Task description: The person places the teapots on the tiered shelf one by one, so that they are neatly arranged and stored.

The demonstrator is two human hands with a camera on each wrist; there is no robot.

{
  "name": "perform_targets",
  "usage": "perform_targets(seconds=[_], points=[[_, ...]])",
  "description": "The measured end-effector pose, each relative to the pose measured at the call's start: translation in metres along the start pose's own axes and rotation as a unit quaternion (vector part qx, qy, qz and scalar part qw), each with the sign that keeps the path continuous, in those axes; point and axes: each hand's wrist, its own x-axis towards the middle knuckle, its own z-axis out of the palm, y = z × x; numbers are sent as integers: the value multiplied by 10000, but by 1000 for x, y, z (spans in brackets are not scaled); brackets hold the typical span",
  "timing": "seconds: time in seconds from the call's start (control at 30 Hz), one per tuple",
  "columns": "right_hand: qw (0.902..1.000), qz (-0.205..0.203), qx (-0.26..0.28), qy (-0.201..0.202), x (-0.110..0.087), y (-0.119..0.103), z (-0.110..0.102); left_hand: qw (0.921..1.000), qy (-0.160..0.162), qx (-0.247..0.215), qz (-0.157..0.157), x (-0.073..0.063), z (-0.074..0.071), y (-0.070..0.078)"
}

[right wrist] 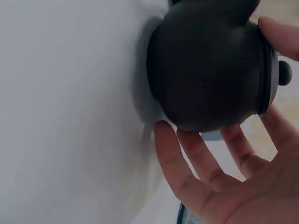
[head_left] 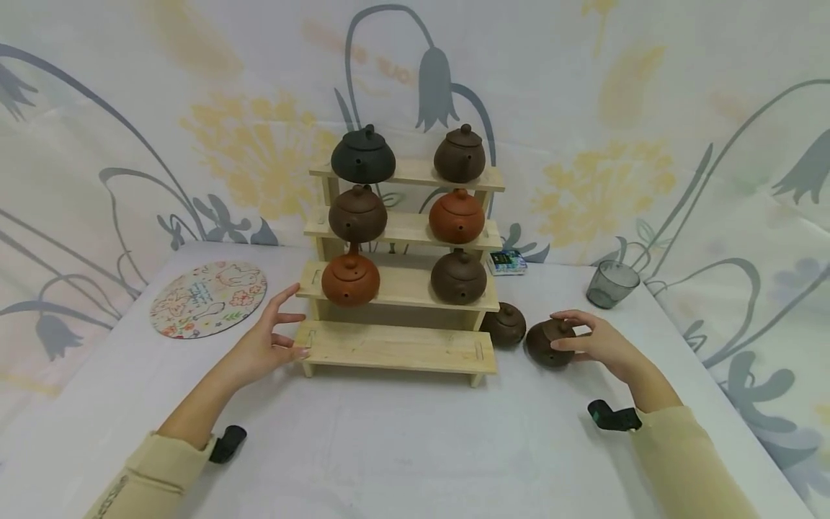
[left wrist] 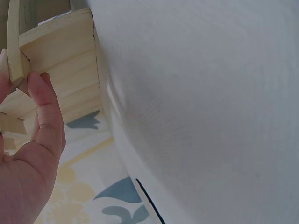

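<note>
A stepped wooden display stand [head_left: 395, 346] with several shelves stands mid-table. My left hand [head_left: 262, 352] grips its left end; in the left wrist view, fingertips [left wrist: 39, 88] press both sides of a board's edge [left wrist: 16, 56]. On the right, my right hand [head_left: 599, 344] holds a dark brown teapot [head_left: 541, 347] from its right side, thumb in front. The right wrist view shows the fingers [right wrist: 170, 154] curled against this teapot's body [right wrist: 210, 70], close to the white surface. A second dark brown teapot [head_left: 508, 326] sits between it and the stand.
The upper shelves carry a black teapot [head_left: 363, 157], brown teapots [head_left: 459, 155] and reddish teapots [head_left: 457, 216], in two columns. A round patterned mat [head_left: 210, 299] lies left. A grey glass cup [head_left: 612, 285] stands right, a small colourful box [head_left: 508, 263] behind the stand. Patterned cloth hangs behind.
</note>
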Motion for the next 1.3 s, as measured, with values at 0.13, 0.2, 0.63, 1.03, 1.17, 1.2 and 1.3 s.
perform_targets(seconds=[0.13,0.2,0.63,1.03,1.17,1.2,1.3], points=[[9995,-9,-230,-203,-11,-4,3,10000,35,-6,37,-1,-1,1],[9993,-42,-243,-281,-17,-6,6,10000,23,-23,46,-1,-1,1],[9979,-95,-329,-556,-40,-9,30,10000,-22,-28,30,1,2,-3],[9908,-370,-1304,-45,-47,-23,52,10000,-2,22,-15,2,1,-1],[9900,-392,-1353,119,-49,-28,53,10000,9,28,-2,3,0,0],[9897,-416,-1365,144,-51,-30,53,10000,5,28,-10,3,0,0],[9893,-594,-1315,220,-57,-39,52,10000,-13,18,-20,2,0,-1]])
